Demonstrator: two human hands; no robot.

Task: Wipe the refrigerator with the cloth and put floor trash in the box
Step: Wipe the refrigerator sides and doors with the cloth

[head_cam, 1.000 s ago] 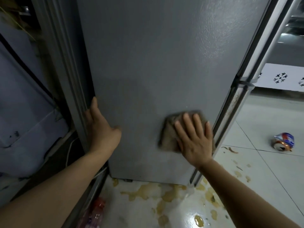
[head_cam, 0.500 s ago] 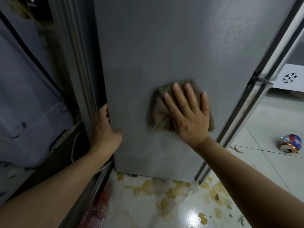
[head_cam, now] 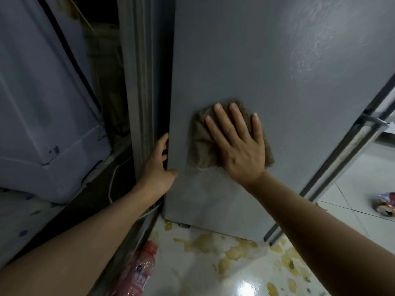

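Centre of frame: right hand (head_cam: 239, 146), fingers straight and spread, presses a brown fuzzy cloth (head_cam: 203, 144) flat against the grey textured refrigerator side (head_cam: 256, 60). Left of centre: left hand (head_cam: 157, 167), fingers curled around the refrigerator's rear edge. Bottom: pink plastic bottle (head_cam: 139, 272) on stained white floor tiles (head_cam: 213, 274); crushed can (head_cam: 386, 205) at right edge.

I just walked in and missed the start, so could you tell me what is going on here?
A person is wiping the fridge. The right hand presses a brown cloth flat against its grey side, while the left hand grips its edge. On the floor lie yellowish spills, a pink bottle and a crushed can, none picked up yet.
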